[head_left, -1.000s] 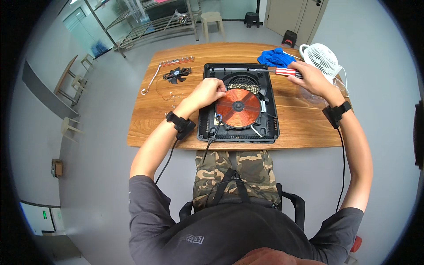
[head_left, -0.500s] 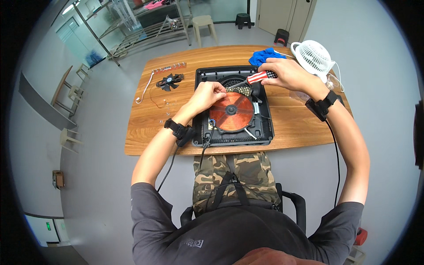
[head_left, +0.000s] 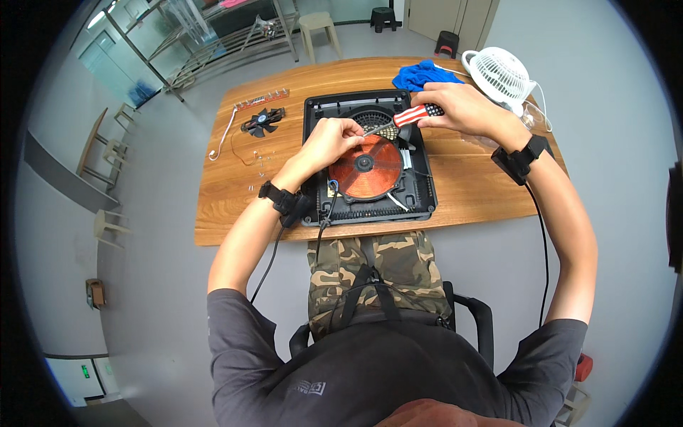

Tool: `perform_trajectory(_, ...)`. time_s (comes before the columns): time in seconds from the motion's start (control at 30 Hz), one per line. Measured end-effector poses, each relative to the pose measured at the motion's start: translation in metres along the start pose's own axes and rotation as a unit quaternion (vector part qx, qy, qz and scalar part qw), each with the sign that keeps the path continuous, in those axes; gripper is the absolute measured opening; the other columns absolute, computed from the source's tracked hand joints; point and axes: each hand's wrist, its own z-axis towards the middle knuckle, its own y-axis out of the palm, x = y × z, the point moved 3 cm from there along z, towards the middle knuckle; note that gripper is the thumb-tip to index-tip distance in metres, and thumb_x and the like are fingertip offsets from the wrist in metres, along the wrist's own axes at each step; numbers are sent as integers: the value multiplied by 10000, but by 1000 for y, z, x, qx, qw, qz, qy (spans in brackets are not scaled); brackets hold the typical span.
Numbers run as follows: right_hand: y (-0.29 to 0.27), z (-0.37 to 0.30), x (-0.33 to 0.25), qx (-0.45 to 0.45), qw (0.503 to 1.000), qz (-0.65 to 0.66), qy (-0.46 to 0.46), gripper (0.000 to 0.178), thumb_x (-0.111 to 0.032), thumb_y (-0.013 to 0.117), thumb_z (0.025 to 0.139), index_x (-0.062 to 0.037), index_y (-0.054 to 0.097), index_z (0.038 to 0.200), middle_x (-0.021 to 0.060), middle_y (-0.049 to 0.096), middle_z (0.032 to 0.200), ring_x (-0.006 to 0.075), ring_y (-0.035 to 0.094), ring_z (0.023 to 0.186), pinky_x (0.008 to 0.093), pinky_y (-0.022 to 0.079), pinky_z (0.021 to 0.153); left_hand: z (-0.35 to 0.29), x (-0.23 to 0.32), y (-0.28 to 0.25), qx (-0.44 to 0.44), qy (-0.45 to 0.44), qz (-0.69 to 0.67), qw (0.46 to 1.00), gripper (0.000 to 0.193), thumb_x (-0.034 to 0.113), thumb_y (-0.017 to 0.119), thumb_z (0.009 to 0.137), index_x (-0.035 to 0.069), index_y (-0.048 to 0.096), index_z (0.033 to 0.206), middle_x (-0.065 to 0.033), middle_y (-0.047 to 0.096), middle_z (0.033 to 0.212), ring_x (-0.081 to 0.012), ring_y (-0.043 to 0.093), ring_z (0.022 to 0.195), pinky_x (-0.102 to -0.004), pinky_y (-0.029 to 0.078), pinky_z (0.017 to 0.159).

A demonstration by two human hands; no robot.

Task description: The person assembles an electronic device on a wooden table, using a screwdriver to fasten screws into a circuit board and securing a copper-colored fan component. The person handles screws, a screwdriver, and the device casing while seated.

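Observation:
My right hand (head_left: 459, 112) is closed round the handle of a screwdriver (head_left: 410, 114), striped red and white with a dark, star-dotted end. The shaft points down-left to the fingertips of my left hand (head_left: 331, 144). Those fingers are pinched together over the upper left of a round copper coil (head_left: 380, 171); whatever is between them is too small to make out. The coil lies inside an open black appliance housing (head_left: 309, 114), apparently an induction cooker base. Behind the coil, a round vent grille (head_left: 366, 122) and part of a circuit board are half covered by my hands.
On the wooden table (head_left: 473, 181), a small black fan (head_left: 263, 122), a reddish strip with upright parts (head_left: 262, 99) and tiny loose screws (head_left: 260, 174) lie left of the housing. A blue cloth (head_left: 425, 74) and a white desk fan (head_left: 500, 75) are at the far right.
The view has shifted slightly, so the table sits higher in the picture. The screwdriver's tip has come closer to my left fingertips, and its shaft lies at a similar slant.

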Motion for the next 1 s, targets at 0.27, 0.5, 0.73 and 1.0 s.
perform_trajectory(0.27,3,3,-6,-27,1000,8,-5,398,-384,758,890,-83,676,1137,87,667,1064,330,649,1010,439,521,836,-12,6,-2,-47,8,15,999,208,115,730,943,-27,753,1093,-101,782,910,-105,712,813,-288,575,743)
perform_trajectory(0.5,4,9,-11,-30,999,10,-19,400,-382,754,899,-76,680,1146,92,672,1063,331,652,1021,437,519,849,-18,-2,-6,-49,-6,14,999,205,113,736,939,-32,755,1083,-97,783,910,-104,722,836,-280,580,771)
perform_trajectory(0.73,9,13,-14,-33,999,21,-22,384,-403,740,913,-96,711,1142,95,690,1027,317,672,999,448,536,812,-26,-2,-8,-59,-15,-5,998,186,94,745,929,-27,756,1070,-91,782,904,-102,726,853,-279,587,780)
perform_trajectory(1.0,11,19,-15,-51,998,31,-16,401,-437,709,948,-76,723,1122,154,709,866,341,693,871,453,530,764,-35,-1,-13,-51,1,-27,998,170,81,753,916,-24,755,1049,-107,782,884,-117,731,814,-287,589,757)
